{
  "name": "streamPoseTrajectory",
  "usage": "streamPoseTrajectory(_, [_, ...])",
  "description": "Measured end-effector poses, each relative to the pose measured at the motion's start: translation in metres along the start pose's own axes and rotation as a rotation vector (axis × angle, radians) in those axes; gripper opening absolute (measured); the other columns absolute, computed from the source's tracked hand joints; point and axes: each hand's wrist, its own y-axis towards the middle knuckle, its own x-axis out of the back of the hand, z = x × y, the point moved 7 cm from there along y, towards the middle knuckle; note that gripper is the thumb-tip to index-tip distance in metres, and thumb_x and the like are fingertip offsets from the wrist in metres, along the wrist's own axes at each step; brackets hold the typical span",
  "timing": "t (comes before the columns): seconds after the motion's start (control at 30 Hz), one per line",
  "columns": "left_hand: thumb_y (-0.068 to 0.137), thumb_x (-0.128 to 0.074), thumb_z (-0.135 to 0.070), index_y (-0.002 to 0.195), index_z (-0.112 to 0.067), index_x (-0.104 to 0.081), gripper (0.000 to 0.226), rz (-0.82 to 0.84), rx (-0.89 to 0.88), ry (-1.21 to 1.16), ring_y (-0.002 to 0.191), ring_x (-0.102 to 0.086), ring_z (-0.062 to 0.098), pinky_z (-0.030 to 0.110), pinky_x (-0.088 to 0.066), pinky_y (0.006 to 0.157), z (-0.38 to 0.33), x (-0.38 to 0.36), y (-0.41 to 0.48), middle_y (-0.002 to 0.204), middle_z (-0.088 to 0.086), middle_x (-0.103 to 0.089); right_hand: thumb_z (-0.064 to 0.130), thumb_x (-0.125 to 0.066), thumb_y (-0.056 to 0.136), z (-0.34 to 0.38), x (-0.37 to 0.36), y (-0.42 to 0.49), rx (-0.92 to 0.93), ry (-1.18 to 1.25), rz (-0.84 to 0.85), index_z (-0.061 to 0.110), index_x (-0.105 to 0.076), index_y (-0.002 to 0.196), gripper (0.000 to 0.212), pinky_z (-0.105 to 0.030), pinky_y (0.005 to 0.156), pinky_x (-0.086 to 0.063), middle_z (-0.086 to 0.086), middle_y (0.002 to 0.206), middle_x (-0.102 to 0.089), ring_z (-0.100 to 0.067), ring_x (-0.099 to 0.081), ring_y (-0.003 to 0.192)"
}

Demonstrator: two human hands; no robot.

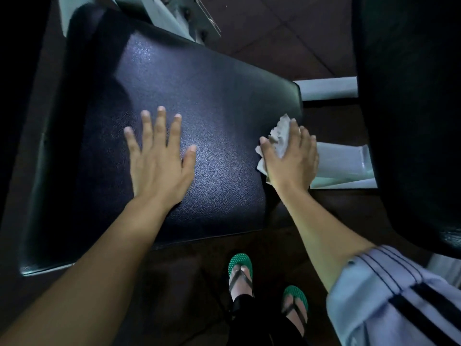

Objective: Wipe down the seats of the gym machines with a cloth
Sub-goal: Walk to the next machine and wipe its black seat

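A wide black padded seat (199,101) of a gym machine fills the middle of the head view, its textured vinyl catching light. My left hand (159,158) lies flat on the seat's middle with fingers spread and nothing in it. At the seat's right edge my right hand (291,156) presses a crumpled white cloth (279,136) against the pad; the cloth pokes out above and to the left of the fingers, and part of it is hidden under the palm.
White metal frame parts (341,166) of the machine stick out to the right of the seat, and another frame piece (174,18) rises at the top. A second dark pad (411,121) stands at the right. My feet in green sandals (240,270) stand on dark floor below.
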Motion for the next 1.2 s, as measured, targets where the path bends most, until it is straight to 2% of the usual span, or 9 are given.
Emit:
streamPoseTrajectory(0.13, [0.098, -0.029, -0.045, 0.151, -0.018, -0.017, 0.061, 0.023, -0.08, -0.025, 0.147, 0.004, 0.03, 0.054, 0.005, 0.115, -0.024, -0.009, 0.015, 0.16, 0.01, -0.006, 0.064, -0.046, 0.082, 0.021, 0.002, -0.035, 0.34, -0.066, 0.03, 0.022, -0.037, 0.143, 0.075, -0.047, 0.115, -0.019, -0.012, 0.147, -0.038, -0.033, -0.027, 0.139])
streamPoseTrajectory(0.23, [0.099, -0.026, -0.046, 0.152, -0.02, -0.015, 0.06, 0.034, -0.107, 0.014, 0.147, 0.005, 0.029, 0.054, 0.005, 0.116, -0.029, -0.017, 0.016, 0.161, 0.008, -0.004, 0.062, -0.051, 0.081, 0.021, 0.006, -0.075, 0.433, -0.033, 0.028, 0.022, -0.041, 0.141, 0.073, -0.05, 0.111, -0.024, -0.009, 0.144, -0.043, -0.032, -0.03, 0.138])
streamPoseTrajectory(0.33, [0.099, -0.022, -0.047, 0.152, -0.02, -0.014, 0.06, 0.023, -0.113, 0.053, 0.147, 0.004, 0.029, 0.055, 0.004, 0.116, -0.028, -0.02, 0.014, 0.161, 0.008, -0.004, 0.068, -0.048, 0.08, 0.022, 0.005, -0.06, 0.377, -0.04, 0.006, 0.023, -0.04, 0.141, 0.076, -0.048, 0.112, -0.023, -0.006, 0.144, -0.043, -0.03, -0.031, 0.138])
streamPoseTrajectory(0.47, [0.099, -0.021, -0.047, 0.152, -0.02, -0.013, 0.06, 0.015, -0.1, 0.074, 0.147, 0.004, 0.029, 0.056, 0.003, 0.116, -0.029, -0.022, 0.014, 0.161, 0.008, -0.005, 0.078, -0.039, 0.075, 0.039, -0.003, -0.001, 0.167, -0.041, -0.045, 0.023, -0.04, 0.142, 0.086, -0.048, 0.112, -0.024, -0.01, 0.144, -0.045, -0.032, -0.034, 0.136])
streamPoseTrajectory(0.57, [0.099, -0.022, -0.047, 0.152, -0.02, -0.012, 0.06, 0.014, -0.096, 0.07, 0.147, 0.004, 0.029, 0.056, 0.003, 0.116, -0.029, -0.022, 0.014, 0.161, 0.008, -0.005, 0.078, -0.044, 0.074, 0.047, -0.004, 0.008, 0.159, -0.02, -0.071, 0.023, -0.046, 0.137, 0.084, -0.046, 0.11, -0.028, -0.011, 0.138, -0.05, -0.032, -0.04, 0.132])
streamPoseTrajectory(0.77, [0.099, -0.02, -0.048, 0.152, -0.02, -0.013, 0.06, 0.051, -0.106, 0.045, 0.147, 0.005, 0.03, 0.056, 0.004, 0.115, -0.029, -0.02, 0.014, 0.16, 0.008, -0.005, 0.072, -0.059, 0.071, 0.038, 0.016, -0.03, 0.203, 0.027, -0.154, 0.022, -0.065, 0.108, 0.062, -0.041, 0.082, -0.043, -0.004, 0.098, -0.065, -0.029, -0.058, 0.092])
streamPoseTrajectory(0.9, [0.099, -0.031, -0.043, 0.151, -0.02, -0.018, 0.059, 0.128, -0.095, -0.071, 0.147, 0.006, 0.029, 0.052, 0.008, 0.115, -0.032, -0.011, 0.01, 0.161, 0.007, -0.006, 0.082, -0.049, 0.066, 0.037, 0.031, -0.047, 0.167, -0.042, -0.086, 0.023, -0.065, 0.096, 0.068, -0.039, 0.07, -0.045, -0.002, 0.082, -0.063, -0.027, -0.057, 0.078])
streamPoseTrajectory(1.0, [0.097, -0.039, -0.038, 0.148, -0.018, -0.027, 0.056, 0.173, -0.046, -0.189, 0.147, 0.001, 0.028, 0.051, 0.005, 0.116, -0.039, 0.002, -0.005, 0.16, 0.007, -0.013, 0.087, -0.042, 0.062, 0.041, 0.049, -0.057, 0.113, -0.05, -0.003, 0.023, -0.064, 0.095, 0.075, -0.042, 0.071, -0.046, -0.003, 0.083, -0.064, -0.028, -0.058, 0.08])
streamPoseTrajectory(1.2, [0.096, -0.044, -0.03, 0.14, -0.014, -0.043, 0.048, 0.24, 0.033, -0.421, 0.141, -0.025, 0.027, 0.052, -0.014, 0.115, -0.051, 0.045, -0.049, 0.146, 0.008, -0.042, 0.083, -0.046, 0.066, 0.036, 0.109, -0.104, -0.029, -0.046, 0.071, 0.025, -0.062, 0.104, 0.071, -0.039, 0.075, -0.042, 0.0, 0.094, -0.065, -0.024, -0.059, 0.092])
